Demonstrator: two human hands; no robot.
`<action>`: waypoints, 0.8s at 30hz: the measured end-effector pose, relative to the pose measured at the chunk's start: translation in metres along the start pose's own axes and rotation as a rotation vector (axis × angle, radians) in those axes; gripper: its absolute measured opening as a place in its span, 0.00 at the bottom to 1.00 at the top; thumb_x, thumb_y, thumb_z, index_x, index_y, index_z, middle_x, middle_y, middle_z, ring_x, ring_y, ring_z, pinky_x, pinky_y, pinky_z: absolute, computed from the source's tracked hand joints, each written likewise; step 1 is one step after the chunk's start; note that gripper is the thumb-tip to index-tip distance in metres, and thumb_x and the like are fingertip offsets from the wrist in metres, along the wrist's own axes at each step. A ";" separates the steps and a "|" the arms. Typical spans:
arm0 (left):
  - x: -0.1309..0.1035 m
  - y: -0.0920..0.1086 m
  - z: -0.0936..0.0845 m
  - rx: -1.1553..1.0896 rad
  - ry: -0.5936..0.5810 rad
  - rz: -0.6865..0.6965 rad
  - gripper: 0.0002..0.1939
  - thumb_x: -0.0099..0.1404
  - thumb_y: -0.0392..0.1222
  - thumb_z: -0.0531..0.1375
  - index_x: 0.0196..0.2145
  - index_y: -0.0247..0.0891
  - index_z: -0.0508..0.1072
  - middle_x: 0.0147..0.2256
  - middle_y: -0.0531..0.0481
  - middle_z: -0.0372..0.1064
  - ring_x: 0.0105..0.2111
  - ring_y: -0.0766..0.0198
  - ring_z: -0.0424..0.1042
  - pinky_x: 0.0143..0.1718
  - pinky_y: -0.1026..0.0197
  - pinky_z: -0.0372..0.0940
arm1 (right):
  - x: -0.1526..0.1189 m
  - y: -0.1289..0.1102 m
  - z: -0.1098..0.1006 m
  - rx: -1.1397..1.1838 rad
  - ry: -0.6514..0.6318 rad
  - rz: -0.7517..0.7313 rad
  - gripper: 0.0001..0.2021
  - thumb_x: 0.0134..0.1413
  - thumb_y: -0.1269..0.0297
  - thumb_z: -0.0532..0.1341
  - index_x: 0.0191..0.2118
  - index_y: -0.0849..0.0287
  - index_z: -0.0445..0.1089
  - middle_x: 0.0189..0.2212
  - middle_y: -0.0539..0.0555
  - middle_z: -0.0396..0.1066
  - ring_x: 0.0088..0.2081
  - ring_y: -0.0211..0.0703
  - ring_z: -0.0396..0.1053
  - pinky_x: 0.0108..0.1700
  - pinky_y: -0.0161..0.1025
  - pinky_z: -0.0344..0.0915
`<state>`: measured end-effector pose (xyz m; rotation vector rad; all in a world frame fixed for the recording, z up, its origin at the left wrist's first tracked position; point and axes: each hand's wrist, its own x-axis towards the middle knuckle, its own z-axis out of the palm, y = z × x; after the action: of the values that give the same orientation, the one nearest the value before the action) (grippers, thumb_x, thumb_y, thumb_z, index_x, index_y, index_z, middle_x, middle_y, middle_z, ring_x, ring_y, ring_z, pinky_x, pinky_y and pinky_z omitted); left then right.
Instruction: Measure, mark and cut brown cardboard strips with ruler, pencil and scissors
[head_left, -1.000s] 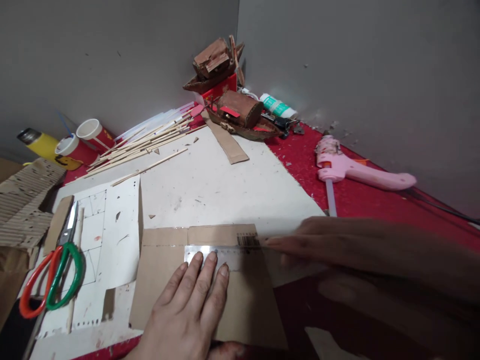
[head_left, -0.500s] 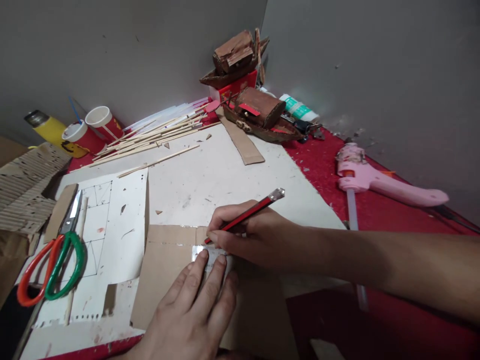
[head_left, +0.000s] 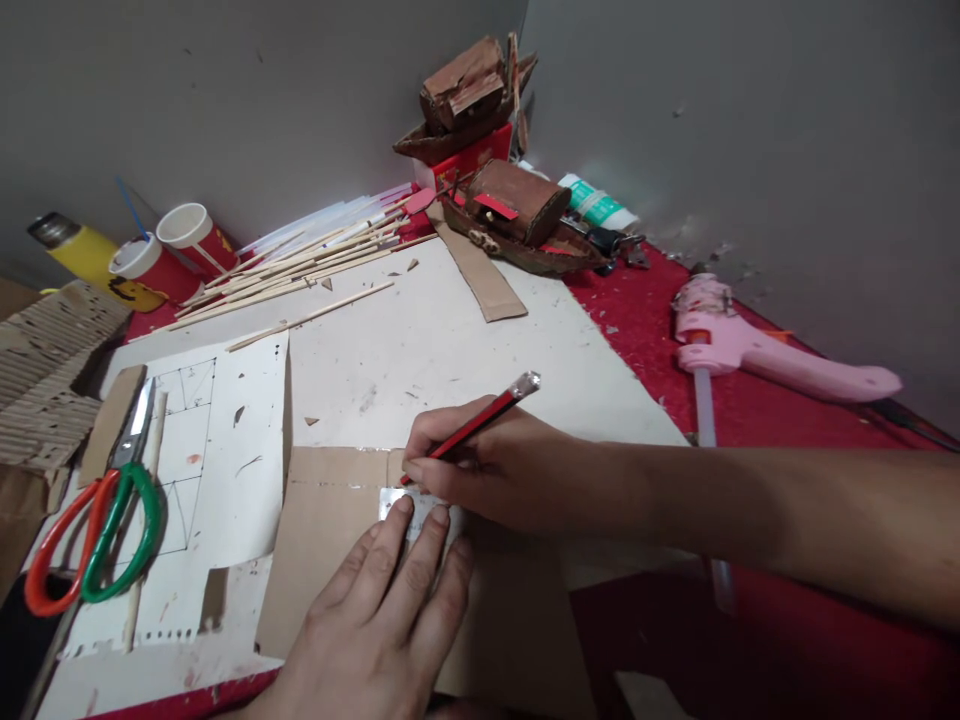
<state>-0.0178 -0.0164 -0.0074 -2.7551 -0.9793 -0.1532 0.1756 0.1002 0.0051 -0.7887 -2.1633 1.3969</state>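
Observation:
My right hand point(head_left: 487, 465) grips a red and black pencil point(head_left: 480, 422), its tip down at the edge of a small metal ruler point(head_left: 388, 500). The ruler lies on a piece of brown cardboard point(head_left: 322, 540), partly hidden under my fingers. My left hand point(head_left: 390, 600) presses flat on the ruler, fingers outstretched. Faint lines run across the upper part of the cardboard. To the left, scissors point(head_left: 124, 500) with one orange and one green handle rest on a paper sheet point(head_left: 247, 450) with drawn rectangles and triangles.
Thin wooden sticks point(head_left: 300, 270) lie at the back left beside red paper cups point(head_left: 202, 240) and a yellow bottle point(head_left: 82, 250). Two brown model boats point(head_left: 517, 205) stand at the back. On the right lies a pink glue gun point(head_left: 787, 360); corrugated cardboard point(head_left: 52, 350) is far left.
The pencil tip has shifted slightly left along the ruler's edge with my right hand. My view has moved a little, so everything sits slightly differently. The left hand keeps its hold on the ruler.

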 end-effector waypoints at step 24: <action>0.004 -0.003 0.000 0.005 0.048 0.040 0.40 0.62 0.69 0.57 0.57 0.31 0.72 0.56 0.38 0.72 0.56 0.41 0.68 0.52 0.50 0.61 | 0.006 -0.031 -0.012 -0.439 -0.186 0.061 0.08 0.56 0.75 0.61 0.26 0.63 0.69 0.16 0.42 0.51 0.19 0.31 0.48 0.24 0.33 0.51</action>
<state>-0.0169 -0.0119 -0.0059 -2.7505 -0.9109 -0.2094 0.1720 0.1020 0.0382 -0.9128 -2.6609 1.0673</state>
